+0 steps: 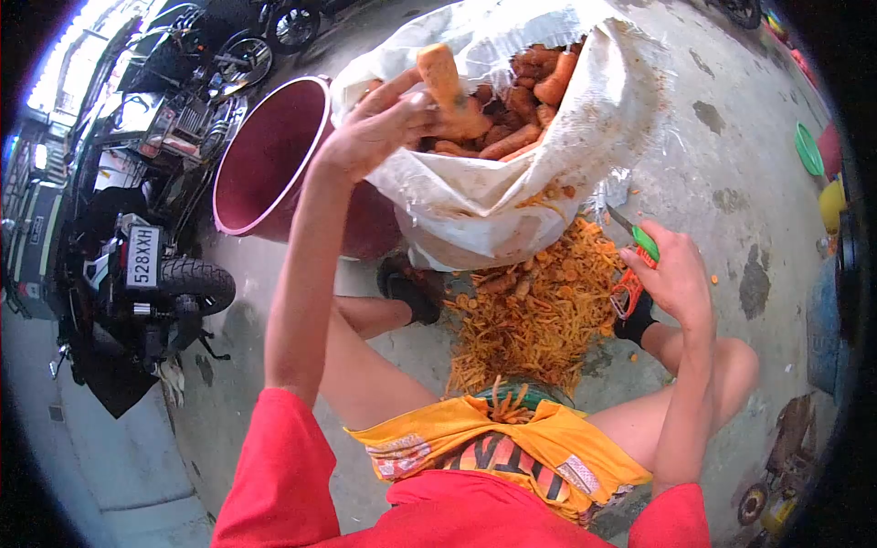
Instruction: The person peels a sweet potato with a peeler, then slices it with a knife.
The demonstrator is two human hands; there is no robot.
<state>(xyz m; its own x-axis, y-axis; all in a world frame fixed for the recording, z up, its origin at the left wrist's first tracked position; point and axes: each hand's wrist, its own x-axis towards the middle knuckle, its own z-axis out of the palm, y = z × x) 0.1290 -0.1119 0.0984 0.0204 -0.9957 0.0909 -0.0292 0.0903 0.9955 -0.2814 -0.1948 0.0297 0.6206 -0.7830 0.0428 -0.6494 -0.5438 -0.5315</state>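
My left hand (382,128) is raised over the near edge of a big white woven sack (484,205), fingers closed around a pale orange carrot (442,78) with a dark spot. Inside the sack lie many darker carrots (513,139). My right hand (678,279), at the right of the sack, grips a green-handled knife (643,239), blade pointing up and left. The same hand also has an orange-red peeler (627,294) sticking out below the knife. A heap of carrot peelings (525,329) covers the floor between my feet.
A dark red bucket (274,155) leans beside the sack on the left. Motorcycles (174,274) stand along the left side. A green basin (808,149) and a blue container (824,320) are at the right edge. Concrete floor (722,196) surrounds the heap.
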